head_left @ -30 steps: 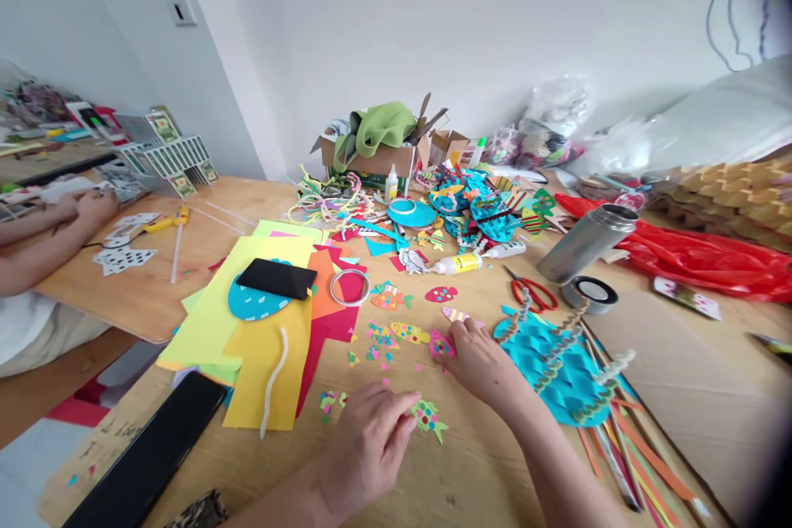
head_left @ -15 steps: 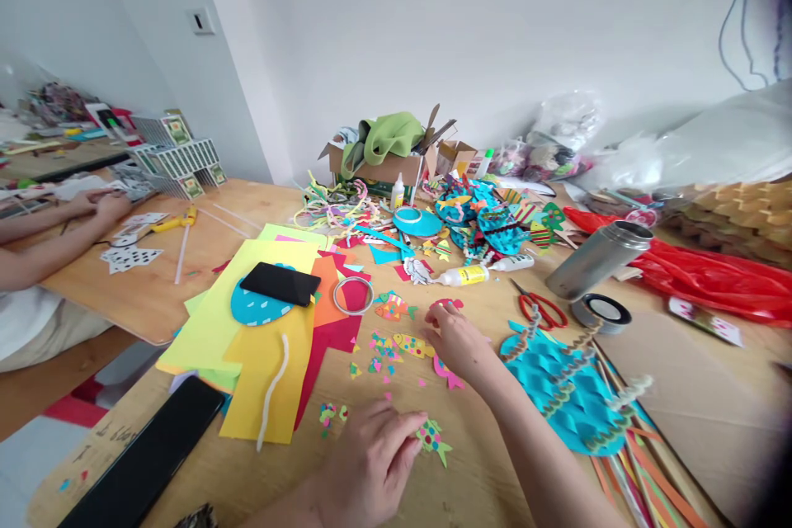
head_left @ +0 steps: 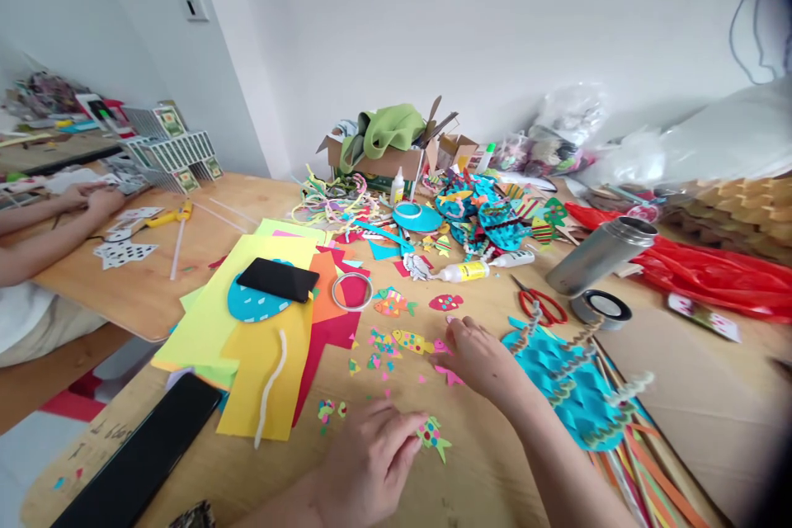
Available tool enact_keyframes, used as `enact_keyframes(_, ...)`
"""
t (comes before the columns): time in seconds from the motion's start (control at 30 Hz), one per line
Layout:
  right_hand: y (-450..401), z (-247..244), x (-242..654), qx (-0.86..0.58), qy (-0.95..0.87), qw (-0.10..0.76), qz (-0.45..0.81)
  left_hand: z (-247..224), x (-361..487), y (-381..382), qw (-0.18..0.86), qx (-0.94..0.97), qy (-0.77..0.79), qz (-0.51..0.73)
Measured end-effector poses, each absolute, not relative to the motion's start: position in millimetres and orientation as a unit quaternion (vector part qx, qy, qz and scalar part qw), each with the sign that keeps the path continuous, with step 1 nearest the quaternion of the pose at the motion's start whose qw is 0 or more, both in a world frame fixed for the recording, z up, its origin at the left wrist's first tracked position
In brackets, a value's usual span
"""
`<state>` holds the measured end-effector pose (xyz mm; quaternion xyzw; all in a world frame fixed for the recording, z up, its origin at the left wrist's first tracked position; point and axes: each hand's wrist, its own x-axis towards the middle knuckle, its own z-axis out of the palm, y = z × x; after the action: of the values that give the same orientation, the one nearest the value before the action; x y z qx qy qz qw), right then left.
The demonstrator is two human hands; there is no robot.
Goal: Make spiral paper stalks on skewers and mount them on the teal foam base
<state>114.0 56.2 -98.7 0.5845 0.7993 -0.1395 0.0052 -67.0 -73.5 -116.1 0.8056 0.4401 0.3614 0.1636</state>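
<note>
My left hand (head_left: 371, 458) rests on the table at the front, thumb and forefinger pinched at the head of a green paper fish (head_left: 434, 436) with coloured dots. My right hand (head_left: 479, 355) reaches over a pink paper fish (head_left: 450, 376), partly covering it; its fingers are curled down and the fingertips are hidden. A red spotted paper fish (head_left: 446, 302) lies just beyond. To its left are a yellow dotted fish (head_left: 412, 341) and an orange-and-blue striped fish (head_left: 394, 303). Small paper confetti (head_left: 382, 349) is scattered between my hands and the fish.
Red-handled scissors (head_left: 541, 305), a steel flask (head_left: 600, 257) and a blue scaly paper piece (head_left: 566, 388) are at right. Glue bottles (head_left: 464, 271) lie behind the fish. Coloured paper (head_left: 260, 396) and phones (head_left: 142, 454) lie left. A co-worker's hands (head_left: 92, 196) are far left.
My right hand has drawn back from the red fish toward me, onto the pink fish, leaving the red fish uncovered. My left hand has stayed at the green fish.
</note>
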Motion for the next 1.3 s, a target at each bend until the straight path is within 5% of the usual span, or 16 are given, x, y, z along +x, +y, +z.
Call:
enact_keyframes(0.3, 39.9, -105.7, 112.8, 0.591, 0.799, -0.041, -0.106, -125.5, -67.2, -74.1, 0.150, 0.806, 0.454, 0.350)
enact_keyframes(0.9, 12.6, -100.5, 144.5, 0.573, 0.771, -0.135, -0.242, -124.2, -68.0, -75.0, 0.162, 0.811, 0.447, 0.340)
enact_keyframes(1.3, -54.8, -101.6, 166.6, 0.504, 0.859, -0.085, 0.024, -124.0, -67.8, -70.8, 0.166, 0.818, 0.458, 0.305)
